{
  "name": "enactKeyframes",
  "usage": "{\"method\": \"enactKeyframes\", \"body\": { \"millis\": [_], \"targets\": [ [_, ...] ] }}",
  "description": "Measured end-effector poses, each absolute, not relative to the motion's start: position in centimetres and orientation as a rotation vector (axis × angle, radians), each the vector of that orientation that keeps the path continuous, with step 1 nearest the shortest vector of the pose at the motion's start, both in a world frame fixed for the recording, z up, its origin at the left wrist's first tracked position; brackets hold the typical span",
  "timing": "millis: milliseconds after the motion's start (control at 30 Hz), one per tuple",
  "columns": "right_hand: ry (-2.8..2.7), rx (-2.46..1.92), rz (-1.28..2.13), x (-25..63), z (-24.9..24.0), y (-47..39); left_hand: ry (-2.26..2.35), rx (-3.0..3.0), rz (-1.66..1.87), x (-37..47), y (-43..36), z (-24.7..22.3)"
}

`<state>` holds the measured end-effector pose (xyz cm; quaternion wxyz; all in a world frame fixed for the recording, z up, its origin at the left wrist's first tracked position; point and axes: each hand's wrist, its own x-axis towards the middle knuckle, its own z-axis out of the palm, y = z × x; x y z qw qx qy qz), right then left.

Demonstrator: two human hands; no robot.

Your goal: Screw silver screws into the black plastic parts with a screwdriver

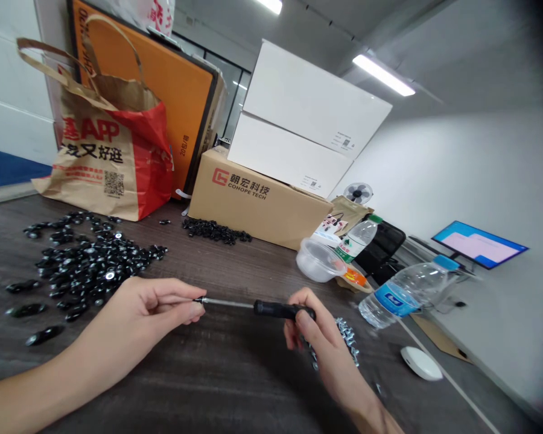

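The grip of the right hand [321, 334] is clamped round the black-handled, steel-shafted screwdriver [276, 310], while the left hand [151, 304] pinches a small black piece [200, 299] at its tip. The screwdriver should be light and stiff, best held by its handle; the piece, probably hard and slippery, by its edges. Left of the screwdriver, glossy black oval pieces [95, 262] heap on the dark wood-grain counter [235, 386].

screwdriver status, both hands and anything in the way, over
Right hand gripping screwdriver. Left hand pinching small black piece at screwdriver's tip. Visible shaft unobstructed; black parts heaped beyond left hand, silver pieces beside right.
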<state>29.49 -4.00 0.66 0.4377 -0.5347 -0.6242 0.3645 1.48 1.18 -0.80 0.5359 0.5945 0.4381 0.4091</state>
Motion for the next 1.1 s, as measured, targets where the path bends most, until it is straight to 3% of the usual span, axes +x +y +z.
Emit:
{"method": "enactKeyframes", "body": {
  "millis": [500, 733, 900, 1000, 1100],
  "targets": [
    [-1.600, -1.389, 0.807, 29.5, 0.7, -4.2, 1.060, 1.411, 0.983, 1.4, 1.3, -0.3],
    [-1.452, -1.391, 0.996, 28.9, 0.5, -3.8, 1.067, 1.492, 1.003, 1.3, 1.3, -0.8],
    [-1.139, -1.494, 1.372, 28.8, 0.6, -3.0, 1.118, 2.031, 1.055, 0.5, 1.4, 0.1],
    [-1.129, -1.462, 1.337, 29.1, 0.8, -2.9, 1.216, 2.451, 1.096, -0.8, 1.7, 1.3],
    [-1.194, -1.442, 1.255, 29.4, 0.8, -2.9, 1.594, 2.606, 0.984, -2.9, 1.9, 2.3]
  ]
}}
